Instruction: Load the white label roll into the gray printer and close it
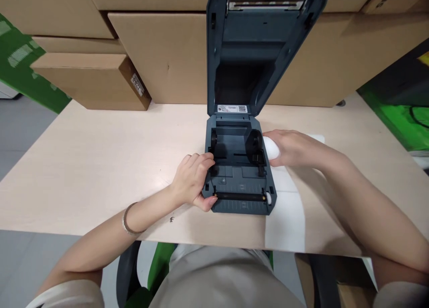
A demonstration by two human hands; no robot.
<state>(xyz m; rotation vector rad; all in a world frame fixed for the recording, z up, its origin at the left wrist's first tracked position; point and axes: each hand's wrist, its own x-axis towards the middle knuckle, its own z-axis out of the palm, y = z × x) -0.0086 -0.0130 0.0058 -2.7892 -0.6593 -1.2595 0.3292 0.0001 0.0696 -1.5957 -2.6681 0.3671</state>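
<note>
A dark blue-grey label printer [234, 178] stands on the table with its lid [256, 31] raised. Inside are black roll holders and, near the front, a black roller [240, 196]. My left hand [197, 178] grips the printer's left front edge, thumb low and fingers curled over the rim. Beside the printer's right wall, my right hand [284, 147] is wrapped round a white roll [271, 148]. From that roll a white paper strip [286, 214] runs down to the table's front edge. The fingertips of my right hand are hidden behind the roll.
Cardboard boxes [161, 58] line the back of the pale wooden table [83, 165]. A flatter box [83, 82] leans at the back left. A chair's armrest [129, 272] is below the table's front edge.
</note>
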